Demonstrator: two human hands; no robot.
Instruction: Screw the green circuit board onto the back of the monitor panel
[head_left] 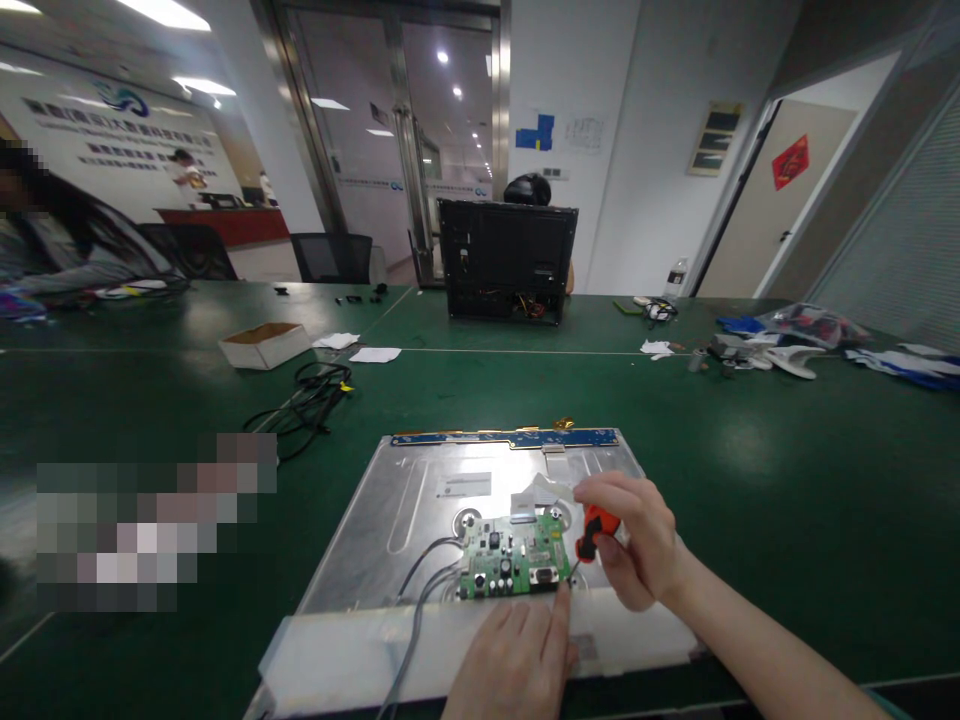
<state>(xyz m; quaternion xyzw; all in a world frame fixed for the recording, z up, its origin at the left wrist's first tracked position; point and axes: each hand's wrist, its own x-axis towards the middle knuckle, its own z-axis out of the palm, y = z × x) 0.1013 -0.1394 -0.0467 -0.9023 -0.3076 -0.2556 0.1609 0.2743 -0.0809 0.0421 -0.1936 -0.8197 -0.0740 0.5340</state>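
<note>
A green circuit board (491,570) sits on the metal back of a flat display panel (420,500), which lies on the table. My right hand (637,545) is closed around an orange and black screwdriver (598,528). The screwdriver's shaft slants down to the board's lower right corner; the exact tip contact is too small to make out. My left hand (514,655) rests on the whitish strip (337,650) along the panel's near edge, its index finger stretched to that same corner. Grey cables (420,625) run from the board's left side. A blue strip board (487,438) lines the far edge.
Black cables (311,400) and an open cardboard box (264,345) lie on the green table (787,500) at left. A black screen housing (510,262) stands at the far side, a person behind it. Plastic bags (810,325) and a bottle (676,278) are at right.
</note>
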